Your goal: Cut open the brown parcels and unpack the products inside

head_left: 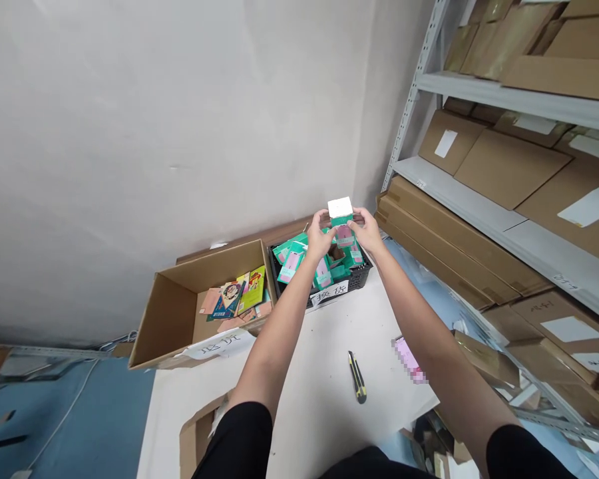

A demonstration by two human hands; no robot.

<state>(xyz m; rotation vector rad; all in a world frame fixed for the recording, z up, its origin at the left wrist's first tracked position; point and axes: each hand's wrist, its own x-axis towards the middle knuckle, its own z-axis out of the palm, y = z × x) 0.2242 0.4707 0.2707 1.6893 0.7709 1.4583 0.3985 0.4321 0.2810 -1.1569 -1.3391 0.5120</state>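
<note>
At the far end of the white table, my left hand (319, 238) and my right hand (368, 233) grip a small green and pink box (343, 233) from both sides. A white flap stands up at its top, and my thumbs rest on its front. Just beneath it is a black plastic basket (358, 278), filled with several similar green and pink boxes (292, 261). Some of the basket is hidden behind my left forearm. A white label with handwriting (330, 293) is on the basket's front.
Left of the basket stands an open cardboard box (174, 319) with colourful booklets (252, 289) inside. A yellow and black utility knife (357, 378) lies on the white table (319, 372), with a pink blurred item (408, 359) near my right forearm. Metal shelving (509, 90) with cartons rises at right.
</note>
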